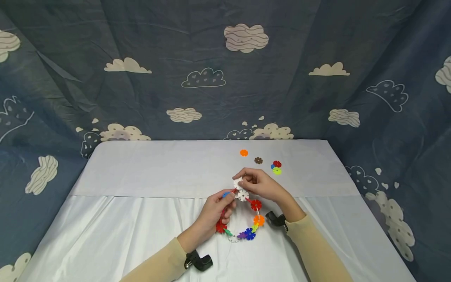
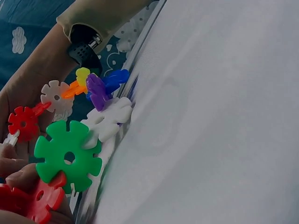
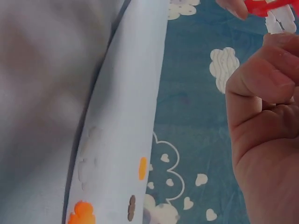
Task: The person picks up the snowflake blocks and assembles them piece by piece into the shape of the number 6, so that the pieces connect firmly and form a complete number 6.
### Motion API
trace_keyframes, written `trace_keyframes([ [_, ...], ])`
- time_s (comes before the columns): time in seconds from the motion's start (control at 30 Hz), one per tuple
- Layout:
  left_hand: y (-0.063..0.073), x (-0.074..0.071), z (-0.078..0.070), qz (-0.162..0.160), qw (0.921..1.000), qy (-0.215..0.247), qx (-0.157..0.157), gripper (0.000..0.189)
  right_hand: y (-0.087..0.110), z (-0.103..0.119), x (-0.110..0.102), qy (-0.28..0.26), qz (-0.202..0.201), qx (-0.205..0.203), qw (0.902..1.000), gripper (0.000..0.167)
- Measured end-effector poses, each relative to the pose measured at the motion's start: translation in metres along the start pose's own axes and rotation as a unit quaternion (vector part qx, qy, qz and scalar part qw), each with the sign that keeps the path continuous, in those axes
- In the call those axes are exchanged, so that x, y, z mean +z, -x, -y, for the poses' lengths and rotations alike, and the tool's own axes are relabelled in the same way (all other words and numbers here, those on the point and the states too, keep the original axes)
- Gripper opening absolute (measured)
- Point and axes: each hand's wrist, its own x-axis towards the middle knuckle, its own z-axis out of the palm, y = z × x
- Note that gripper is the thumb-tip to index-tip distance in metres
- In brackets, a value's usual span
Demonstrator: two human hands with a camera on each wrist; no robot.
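A ring of interlocking plastic flower discs [image 1: 258,220] in several colours hangs between both hands above the white table. My left hand [image 1: 219,206] pinches the ring's upper left part, beside a blue disc [image 1: 226,194]. In the left wrist view, a green disc [image 2: 65,154] and a red disc [image 2: 46,198] are close to its fingers. My right hand [image 1: 260,184], fingers curled, pinches a white disc [image 1: 237,183] at the top of the ring. Just below it are another white disc [image 1: 242,195] and a red disc [image 1: 256,204]. The right fingertips partly cover the pinched disc.
Loose discs lie on the far part of the white-covered table [image 1: 158,168]: an orange one [image 1: 244,152], a brown one [image 1: 258,160], and a small cluster with red [image 1: 277,163] and yellow-green [image 1: 277,170]. A dark curtain with cloud prints [image 1: 204,98] hangs behind.
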Motion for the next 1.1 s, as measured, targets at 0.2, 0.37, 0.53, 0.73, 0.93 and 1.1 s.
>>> trace_keyframes([
  [0.2,0.0,-0.001,0.001,0.005,0.9997,-0.021,0.009,0.044,-0.001,-0.004,0.007,-0.001,0.013,-0.025,0.9996,0.025],
  [0.37,0.001,-0.001,0.002,-0.008,0.9995,-0.028,0.009,0.042,-0.005,-0.01,0.013,-0.002,0.016,-0.048,0.9987,0.023],
  [0.53,0.001,0.0,0.001,-0.018,0.9995,-0.024,0.003,0.042,-0.008,-0.015,0.017,-0.013,0.022,-0.037,0.999,0.024],
  [0.73,-0.001,0.001,0.0,-0.01,0.9999,-0.011,-0.004,0.043,-0.009,-0.016,0.017,0.002,0.016,-0.032,0.9993,0.023],
  [0.93,-0.001,0.0,-0.002,0.011,0.9998,-0.016,-0.007,0.034,-0.006,-0.013,0.015,-0.002,0.023,-0.022,0.9995,0.025],
  [1.1,-0.002,-0.002,-0.005,-0.004,0.9991,-0.042,0.004,0.034,-0.004,-0.013,0.009,-0.008,0.031,0.0,0.9995,0.039],
])
